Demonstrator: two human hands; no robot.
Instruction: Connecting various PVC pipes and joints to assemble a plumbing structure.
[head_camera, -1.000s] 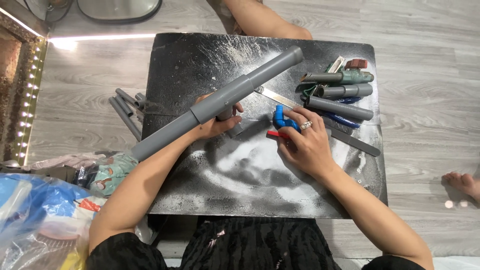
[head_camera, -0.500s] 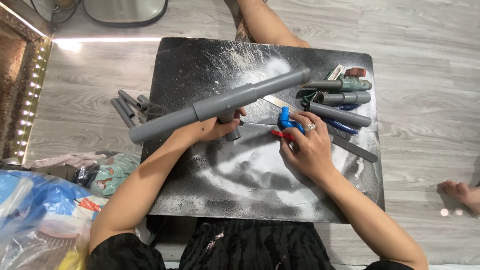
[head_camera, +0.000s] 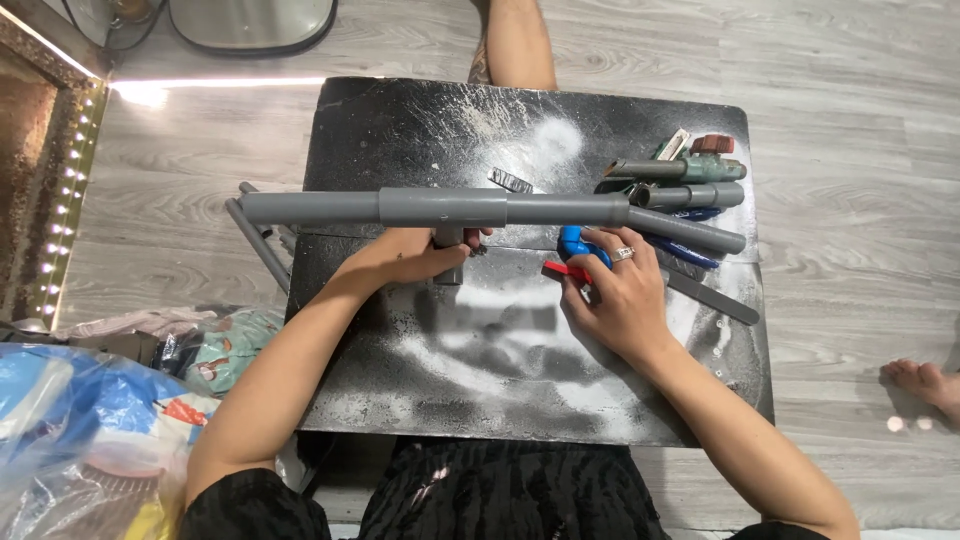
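A long grey pipe assembly lies level across the black, white-dusted board, with a thicker tee coupling in its middle. My left hand grips the short branch of that tee from below. My right hand, wearing a ring, holds a blue valve with a red handle just under the pipe's right part. The valve is partly hidden by my fingers.
Several grey pipe pieces and fittings lie at the board's right, with a blue tool and a flat grey bar. Loose grey pipes lie on the floor left. Plastic bags sit lower left. Another person's leg and foot are nearby.
The grey pipe assembly has swung from a slant, right end raised, to lying level across the board. My right hand stayed on the blue valve.
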